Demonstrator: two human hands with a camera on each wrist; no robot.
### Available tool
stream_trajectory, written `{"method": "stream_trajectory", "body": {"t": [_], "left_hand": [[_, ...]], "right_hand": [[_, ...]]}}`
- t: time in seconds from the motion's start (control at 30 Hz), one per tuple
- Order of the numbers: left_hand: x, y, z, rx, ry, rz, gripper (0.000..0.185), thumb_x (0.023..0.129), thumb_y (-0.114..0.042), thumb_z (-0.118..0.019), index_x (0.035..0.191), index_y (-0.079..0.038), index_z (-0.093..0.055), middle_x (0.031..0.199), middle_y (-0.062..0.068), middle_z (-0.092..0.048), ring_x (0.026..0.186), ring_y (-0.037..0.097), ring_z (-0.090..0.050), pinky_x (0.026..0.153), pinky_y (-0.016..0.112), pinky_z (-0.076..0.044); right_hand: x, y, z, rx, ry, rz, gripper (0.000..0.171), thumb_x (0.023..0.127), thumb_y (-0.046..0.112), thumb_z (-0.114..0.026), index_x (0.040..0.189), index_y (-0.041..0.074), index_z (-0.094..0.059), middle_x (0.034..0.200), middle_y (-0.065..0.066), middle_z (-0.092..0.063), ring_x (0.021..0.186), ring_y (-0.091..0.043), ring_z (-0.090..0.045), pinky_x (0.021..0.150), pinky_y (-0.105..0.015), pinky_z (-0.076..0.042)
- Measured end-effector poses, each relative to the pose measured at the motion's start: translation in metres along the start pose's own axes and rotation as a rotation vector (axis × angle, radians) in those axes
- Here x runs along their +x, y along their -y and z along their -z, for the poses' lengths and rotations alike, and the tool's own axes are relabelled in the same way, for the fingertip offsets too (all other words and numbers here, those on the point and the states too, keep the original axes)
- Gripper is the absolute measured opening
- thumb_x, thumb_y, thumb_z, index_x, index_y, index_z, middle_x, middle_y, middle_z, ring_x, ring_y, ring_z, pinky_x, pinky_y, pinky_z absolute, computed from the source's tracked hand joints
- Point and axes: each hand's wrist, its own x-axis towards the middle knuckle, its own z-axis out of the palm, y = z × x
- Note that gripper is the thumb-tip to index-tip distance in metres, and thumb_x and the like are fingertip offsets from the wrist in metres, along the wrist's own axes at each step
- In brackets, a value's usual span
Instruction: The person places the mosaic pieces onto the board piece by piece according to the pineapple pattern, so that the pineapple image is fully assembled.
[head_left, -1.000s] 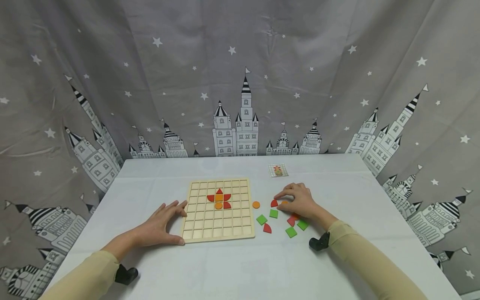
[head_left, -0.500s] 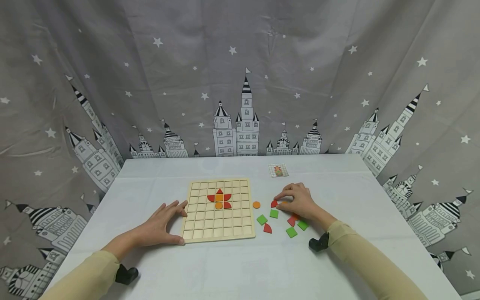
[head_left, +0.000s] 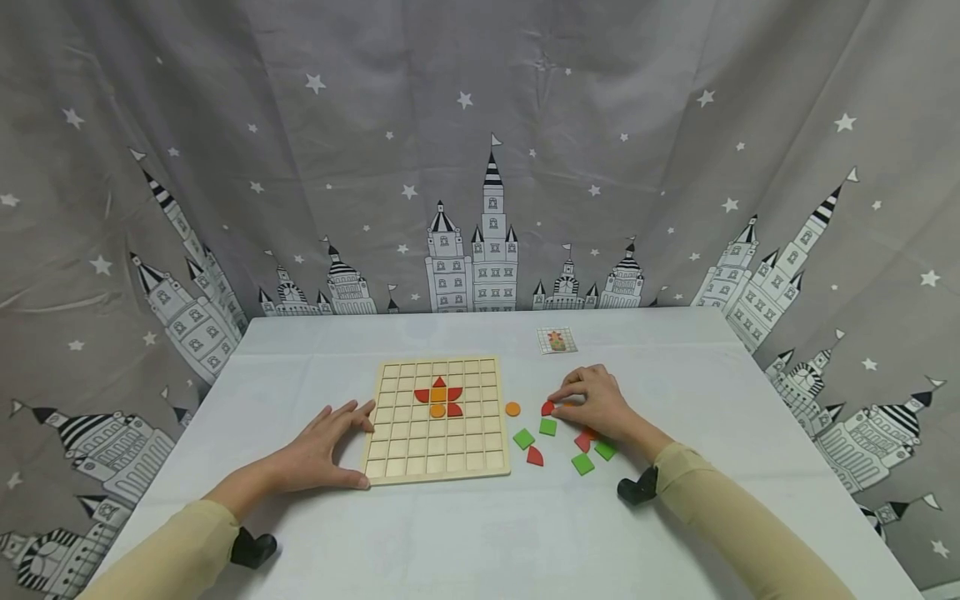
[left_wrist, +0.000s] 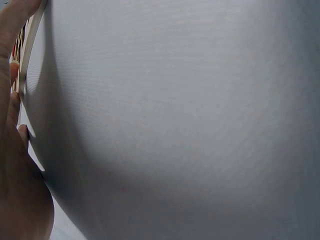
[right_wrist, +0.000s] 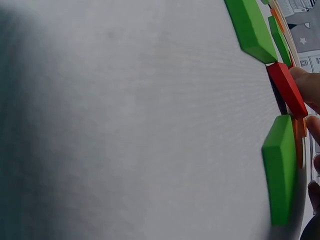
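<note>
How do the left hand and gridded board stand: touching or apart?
Touching. The head view shows the left hand meeting the gridded board: thumb at its near-left corner, fingers at its left edge, no gap visible.

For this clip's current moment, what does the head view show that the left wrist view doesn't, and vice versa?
Only the head view: the right hand, the loose green squares, the loose orange disc and the picture card toward the table's far edge.

Only the left wrist view: a close, nearly edge-on look at the left side wall of the board.

Both: the board itself, the left hand touching its edge, and the white tabletop.
</note>
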Motion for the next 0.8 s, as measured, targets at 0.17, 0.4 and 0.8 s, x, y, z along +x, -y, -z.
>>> {"method": "stream_trajectory", "body": {"t": [0.17,0.4,0.8], "left_hand": [[0.0,0.0,0.0,0.005,-0.001,0.002,0.083,0.067,-0.072,-0.082,0.127,-0.023,-0.052,0.166,0.01,-0.029,0.154,0.042,-0.016,0.124,0.063,-0.002],[0.0,-0.001,0.0,0.01,0.003,0.015,0.083,0.067,-0.072,-0.082,0.127,-0.023,-0.052,0.167,0.01,-0.029,0.154,0.041,-0.015,0.124,0.062,-0.002],[0.0,-0.001,0.0,0.002,0.004,0.009,0.082,0.068,-0.07,-0.083,0.127,-0.022,-0.052,0.167,0.011,-0.029,0.154,0.041,-0.015,0.124,0.063,-0.002]], "right_hand": [[0.001,0.0,-0.002,-0.036,-0.038,0.053,0.021,0.086,0.038,-0.083,0.103,0.026,-0.082,0.115,0.004,-0.061,0.12,-0.027,-0.044,0.104,-0.052,-0.035],[0.005,0.016,0.001,-0.034,-0.052,0.034,0.018,0.085,0.034,-0.084,0.099,0.024,-0.08,0.117,0.005,-0.061,0.123,-0.025,-0.043,0.108,-0.051,-0.035],[0.031,0.066,-0.013,-0.021,-0.059,0.168,0.017,0.083,0.035,-0.085,0.096,0.025,-0.08,0.116,0.007,-0.062,0.122,-0.023,-0.044,0.108,-0.05,-0.036]]}}
